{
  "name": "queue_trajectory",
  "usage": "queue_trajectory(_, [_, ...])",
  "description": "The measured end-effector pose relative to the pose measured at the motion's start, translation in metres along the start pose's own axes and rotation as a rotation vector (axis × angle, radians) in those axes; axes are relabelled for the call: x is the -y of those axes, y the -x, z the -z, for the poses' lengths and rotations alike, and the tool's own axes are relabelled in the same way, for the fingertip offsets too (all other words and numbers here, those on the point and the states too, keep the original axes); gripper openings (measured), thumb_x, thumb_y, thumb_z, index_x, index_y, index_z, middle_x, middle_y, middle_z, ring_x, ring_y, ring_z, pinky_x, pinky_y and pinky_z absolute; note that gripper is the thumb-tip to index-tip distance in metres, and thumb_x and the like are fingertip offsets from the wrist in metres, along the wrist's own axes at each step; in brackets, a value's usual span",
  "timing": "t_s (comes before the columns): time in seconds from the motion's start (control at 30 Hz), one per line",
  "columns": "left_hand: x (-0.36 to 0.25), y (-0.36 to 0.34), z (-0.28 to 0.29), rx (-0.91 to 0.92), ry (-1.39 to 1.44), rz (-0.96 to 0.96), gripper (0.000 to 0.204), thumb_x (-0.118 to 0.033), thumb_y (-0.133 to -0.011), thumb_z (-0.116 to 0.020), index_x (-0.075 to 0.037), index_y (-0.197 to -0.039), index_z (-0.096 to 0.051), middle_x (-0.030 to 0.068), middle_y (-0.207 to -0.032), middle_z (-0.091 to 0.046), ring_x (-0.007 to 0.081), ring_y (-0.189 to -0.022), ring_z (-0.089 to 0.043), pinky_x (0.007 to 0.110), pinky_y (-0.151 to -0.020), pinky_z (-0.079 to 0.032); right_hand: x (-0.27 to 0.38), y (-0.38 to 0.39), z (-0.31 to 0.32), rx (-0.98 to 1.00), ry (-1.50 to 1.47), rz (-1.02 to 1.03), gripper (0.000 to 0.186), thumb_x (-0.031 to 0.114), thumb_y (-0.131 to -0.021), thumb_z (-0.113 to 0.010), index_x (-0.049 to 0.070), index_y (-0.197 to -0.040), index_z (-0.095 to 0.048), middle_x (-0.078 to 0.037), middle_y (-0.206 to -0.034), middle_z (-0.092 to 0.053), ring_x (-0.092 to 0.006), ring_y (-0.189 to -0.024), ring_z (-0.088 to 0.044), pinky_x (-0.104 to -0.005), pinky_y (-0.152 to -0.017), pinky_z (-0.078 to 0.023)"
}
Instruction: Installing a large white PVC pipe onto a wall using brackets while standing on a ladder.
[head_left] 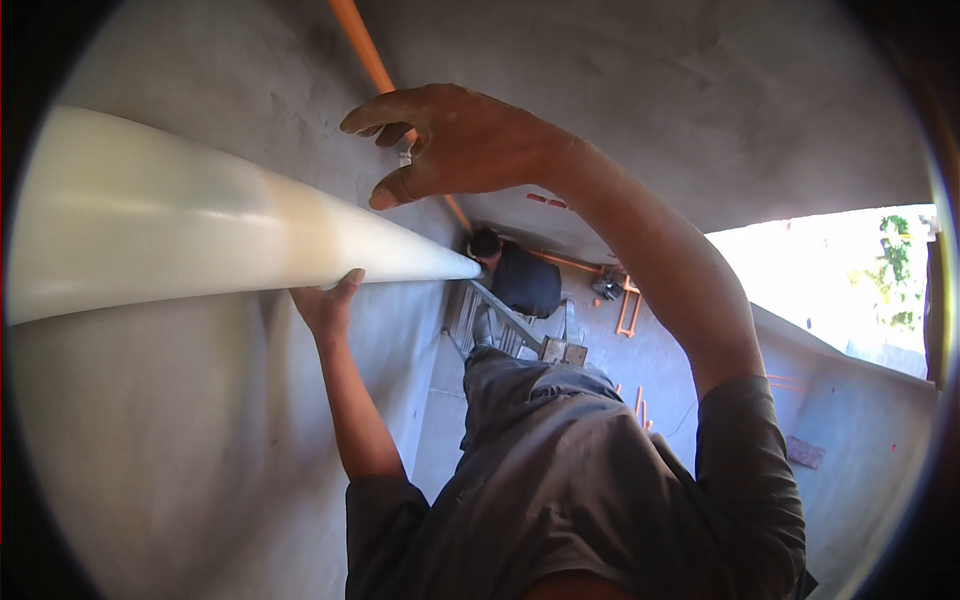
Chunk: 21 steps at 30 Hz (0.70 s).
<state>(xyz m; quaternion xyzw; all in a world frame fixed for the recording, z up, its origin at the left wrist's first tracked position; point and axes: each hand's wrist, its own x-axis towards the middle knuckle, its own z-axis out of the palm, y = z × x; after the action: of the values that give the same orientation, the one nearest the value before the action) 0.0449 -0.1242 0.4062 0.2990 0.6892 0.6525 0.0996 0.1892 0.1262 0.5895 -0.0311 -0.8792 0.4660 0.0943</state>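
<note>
A long white pipe (170, 215) runs from the left rim along the wall toward the middle of the view. My left hand (325, 300) grips it from below, thumb against its underside. My right hand (405, 155) is raised above the pipe with fingers apart, in front of a thin orange pipe (355, 35) fixed along the grey surface. I cannot tell whether it touches that orange pipe; it holds nothing visible.
A co-worker (525, 280) in dark clothing crouches near the white pipe's far end, beside a metal ladder (520, 325) below me. Orange pipe pieces (630, 310) lie farther down. A bright opening (840, 280) with foliage is at the right.
</note>
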Motion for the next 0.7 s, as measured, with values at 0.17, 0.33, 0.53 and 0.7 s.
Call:
queue_trajectory(0.17, [-0.001, 0.002, 0.003, 0.032, -0.024, -0.009, 0.09, -0.01, -0.063, -0.085, 0.001, -0.137, -0.035, 0.0145, -0.131, -0.047, 0.0243, -0.118, -0.05, 0.039, -0.102, -0.042, -0.004, 0.011, -0.004, -0.034, -0.002, 0.0, 0.073, 0.037, -0.073, -0.076, 0.004, -0.133, -0.051, -0.02, -0.125, -0.059, -0.0294, -0.117, -0.057, -0.0381, -0.098, -0.046])
queue_trajectory(0.33, [0.03, -0.003, 0.014, 0.019, -0.177, -0.122, 0.09, -0.026, -0.061, -0.089, 0.003, -0.133, -0.043, 0.0144, -0.128, -0.051, 0.0241, -0.115, -0.052, 0.04, -0.103, -0.041, -0.02, 0.033, -0.02, -0.111, -0.079, -0.057, 0.064, 0.027, -0.073, -0.08, 0.005, -0.128, -0.056, -0.014, -0.12, -0.062, -0.0247, -0.107, -0.061, -0.0374, -0.093, -0.051])
queue_trajectory(0.53, [0.013, -0.004, 0.003, -0.001, -0.1, -0.08, 0.093, -0.037, -0.063, -0.089, 0.008, -0.131, -0.045, 0.017, -0.124, -0.056, 0.027, -0.112, -0.056, 0.04, -0.099, -0.044, -0.091, 0.131, -0.095, 0.018, -0.21, -0.27, 0.059, 0.028, -0.078, -0.076, 0.0, -0.126, -0.055, -0.018, -0.114, -0.065, -0.0257, -0.104, -0.064, -0.0358, -0.093, -0.05])
queue_trajectory(0.7, [0.009, 0.0, 0.003, -0.012, -0.104, -0.033, 0.09, -0.035, -0.066, -0.086, 0.012, -0.13, -0.043, 0.0198, -0.126, -0.054, 0.0289, -0.112, -0.056, 0.039, -0.098, -0.045, -0.191, 0.261, -0.149, -0.019, -0.011, -0.552, 0.048, 0.032, -0.078, -0.07, 0.001, -0.114, -0.063, -0.017, -0.102, -0.066, -0.0315, -0.095, -0.064, -0.0381, -0.083, -0.051])
